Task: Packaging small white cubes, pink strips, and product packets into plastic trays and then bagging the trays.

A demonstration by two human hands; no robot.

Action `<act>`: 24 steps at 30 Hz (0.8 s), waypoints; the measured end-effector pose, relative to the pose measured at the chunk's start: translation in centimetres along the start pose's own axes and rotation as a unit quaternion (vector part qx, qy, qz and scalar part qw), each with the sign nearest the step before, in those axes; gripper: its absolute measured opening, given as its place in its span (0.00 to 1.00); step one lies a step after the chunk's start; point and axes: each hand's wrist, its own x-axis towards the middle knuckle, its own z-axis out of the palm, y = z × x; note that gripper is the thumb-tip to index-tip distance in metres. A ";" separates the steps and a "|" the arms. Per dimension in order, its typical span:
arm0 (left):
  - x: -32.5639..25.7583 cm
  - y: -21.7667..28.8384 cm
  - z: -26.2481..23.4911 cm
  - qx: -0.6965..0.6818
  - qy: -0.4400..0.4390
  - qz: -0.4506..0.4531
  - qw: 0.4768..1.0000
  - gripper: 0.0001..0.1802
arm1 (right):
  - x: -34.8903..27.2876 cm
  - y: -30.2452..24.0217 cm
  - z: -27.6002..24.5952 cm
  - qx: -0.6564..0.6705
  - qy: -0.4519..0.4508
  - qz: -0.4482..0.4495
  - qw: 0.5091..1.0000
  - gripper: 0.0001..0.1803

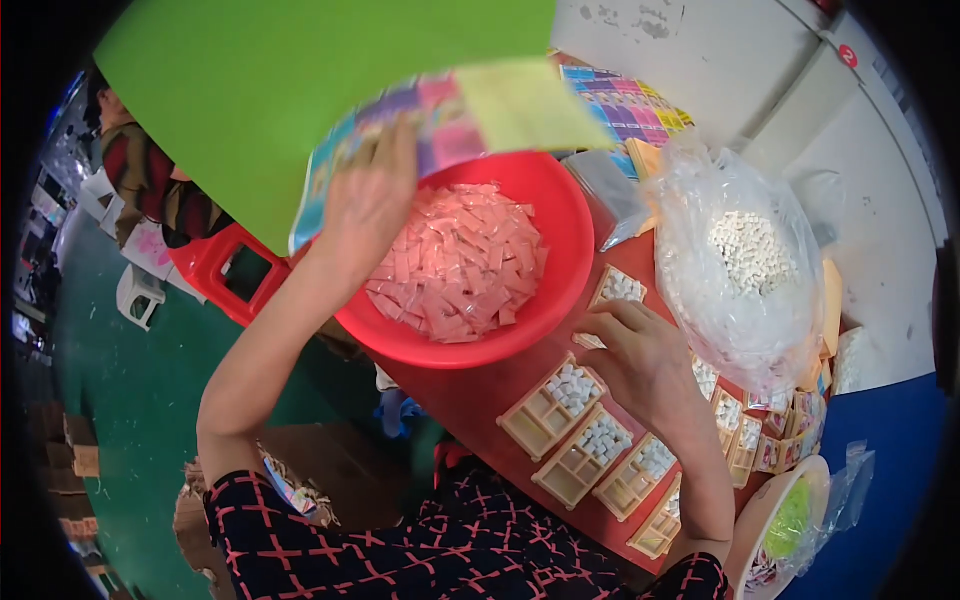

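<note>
My left hand is raised over the left rim of a red plastic basin, closed on a colourful printed sheet that is blurred by motion. Many small pink packets in clear wrap fill the basin. To its right, my right hand curls its fingers over a small wooden tray with white pieces in it, hiding its middle. Nearer to me, similar divided trays stand in a slanting row on the red table, each with small white cubes in one larger compartment.
A large clear bag of white pieces stands at the right. More printed sheets and clear plastic sleeves lie behind the basin. A round tub is at the lower right. On the left are a red stool and another person.
</note>
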 end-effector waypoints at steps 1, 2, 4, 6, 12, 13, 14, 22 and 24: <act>2.1 0.5 0.9 -0.023 0.017 -0.004 1.000 0.14 | -0.4 0.2 0.0 0.026 0.005 0.015 1.000 0.15; 4.2 1.3 2.0 -0.044 0.033 -0.007 0.998 0.13 | -0.8 0.2 -0.2 0.023 0.001 0.021 1.000 0.15; 7.3 3.3 5.3 -0.091 -0.001 -0.012 0.996 0.12 | -1.4 0.2 -0.3 0.025 0.006 0.053 0.998 0.13; 8.3 4.2 9.2 -0.111 0.004 0.051 0.993 0.11 | -1.8 0.2 -0.5 0.026 0.001 0.070 0.997 0.13; 6.1 4.3 10.7 -0.057 0.104 0.194 0.974 0.09 | -3.1 1.0 -1.1 0.069 -0.004 0.147 0.987 0.12; 5.9 4.2 9.5 -0.062 0.102 0.200 0.972 0.09 | -3.4 1.3 -1.1 0.074 -0.003 0.153 0.986 0.12; 6.0 4.7 7.6 -0.187 0.022 0.150 0.971 0.12 | -3.8 1.7 -1.3 0.073 0.006 0.158 0.985 0.12; -4.7 1.8 12.7 -0.287 -0.332 0.232 0.868 0.38 | -3.4 3.1 3.8 0.117 0.112 -0.019 0.987 0.06; -4.9 1.7 11.8 -0.307 -0.304 0.247 0.868 0.35 | -2.9 2.3 6.7 0.055 0.059 0.029 0.996 0.08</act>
